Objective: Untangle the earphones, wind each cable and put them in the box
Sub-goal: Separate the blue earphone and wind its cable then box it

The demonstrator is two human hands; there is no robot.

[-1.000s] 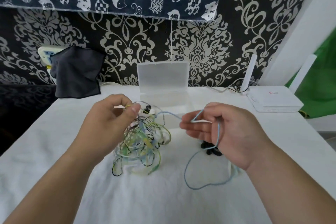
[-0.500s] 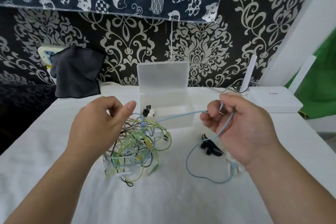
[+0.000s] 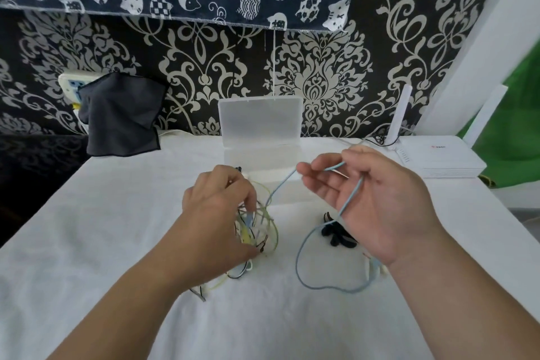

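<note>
Left hand (image 3: pixel 217 213) pins tangle (image 3: pixel 260 231); right hand (image 3: pixel 371 202) lifts blue cable (image 3: pixel 301 257).

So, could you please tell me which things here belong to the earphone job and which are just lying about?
Job: blue cable, tangle, box, black earphones.
Lying about: dark cloth, router.

Two hands: a left hand (image 3: pixel 216 213) and a right hand (image 3: pixel 377 202). One tangle of earphone cables (image 3: pixel 257 231), its number of cables unclear. One light blue cable (image 3: pixel 304 245). One clear plastic box (image 3: pixel 263 137). One dark cloth (image 3: pixel 122 117). One white router (image 3: pixel 441 156).
</note>
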